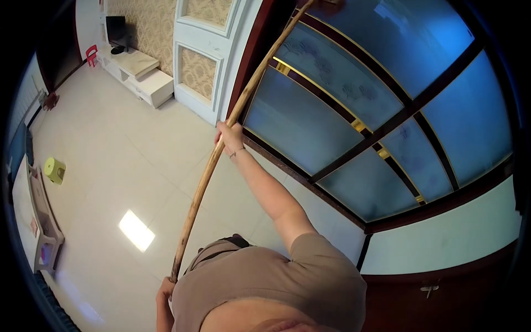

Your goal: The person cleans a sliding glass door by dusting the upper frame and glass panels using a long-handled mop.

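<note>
A long wooden pole (200, 191) runs slantwise from low beside my body up past the sliding glass doors (310, 119). My right hand (229, 135) is closed around its middle, arm stretched out, a thin bracelet on the wrist. Down by my side, my left hand (166, 290) grips the pole's darker lower end; part of this hand is hidden by my shirt. At the top edge, the pole's upper end is beside a dark reddish shape (330, 6) too dim to make out. The doors have dark frames, gold trim and frosted bluish panes.
Beyond the white panelled door (202, 61) stands a low white cabinet (138, 69) with a monitor (116, 32). A green stool (55, 170) and a pale table (25, 205) are at the left. Glossy tiles (110, 149) cover the floor. A red chair (91, 55) is far back.
</note>
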Tool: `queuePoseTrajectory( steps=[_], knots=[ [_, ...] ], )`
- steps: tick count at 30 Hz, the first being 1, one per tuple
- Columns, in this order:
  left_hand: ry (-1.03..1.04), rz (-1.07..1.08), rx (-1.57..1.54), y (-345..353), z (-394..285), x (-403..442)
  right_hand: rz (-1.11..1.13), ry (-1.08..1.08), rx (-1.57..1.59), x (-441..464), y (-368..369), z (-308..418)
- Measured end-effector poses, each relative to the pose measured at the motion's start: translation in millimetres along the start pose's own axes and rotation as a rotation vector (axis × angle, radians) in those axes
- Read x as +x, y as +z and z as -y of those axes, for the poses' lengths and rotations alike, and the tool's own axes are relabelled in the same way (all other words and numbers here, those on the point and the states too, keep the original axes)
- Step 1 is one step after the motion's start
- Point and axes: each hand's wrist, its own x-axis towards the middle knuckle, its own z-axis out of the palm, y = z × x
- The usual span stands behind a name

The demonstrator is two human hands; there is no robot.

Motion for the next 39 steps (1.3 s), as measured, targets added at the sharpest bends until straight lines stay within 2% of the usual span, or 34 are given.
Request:
queuePoseTrajectory(
  steps=[8,14,18,22,24,27,32,35,39],
  knots=[
    [-0.062,-0.033,0.034,-8.9,124.4,-14.0,0.034,0.258,0.087,-70.5,-27.5,-59.3],
    [-0.029,-0.053,0.154,-37.4,166.8,16.8,-0.051,0.34,0.216,-103.8,-44.3,-66.1],
    [-0.069,-0.204,0.44,-65.3,144.1,34.5,-0.116,0.338,0.3,-113.6,-53.5,-56.9],
    [-0.001,-0.171,0.407,-90.7,100.0,32.5,-0.162,0.301,0.319,-112.6,-61.1,-54.3],
    [-0.021,-0.196,0.513,-95.1,67.8,27.3,-0.195,0.314,0.337,-112.2,-66.2,-51.9],
    [0.033,-0.289,0.495,-97.8,58.6,42.8,-0.266,0.368,0.347,-109.7,-79.1,-49.1],
    [0.114,-0.268,0.622,-117.2,13.1,73.3,-0.305,0.402,0.43,-96.3,-91.1,-44.1],
    [0.152,-0.378,0.674,-131.5,-21.9,100.5,-0.306,0.4,0.506,-83.0,-96.2,-35.6],
    [0.328,-0.577,0.759,-152.5,-80.6,172.2,-0.33,0.305,0.56,-43.7,-100.6,-14.6]
  ],
)
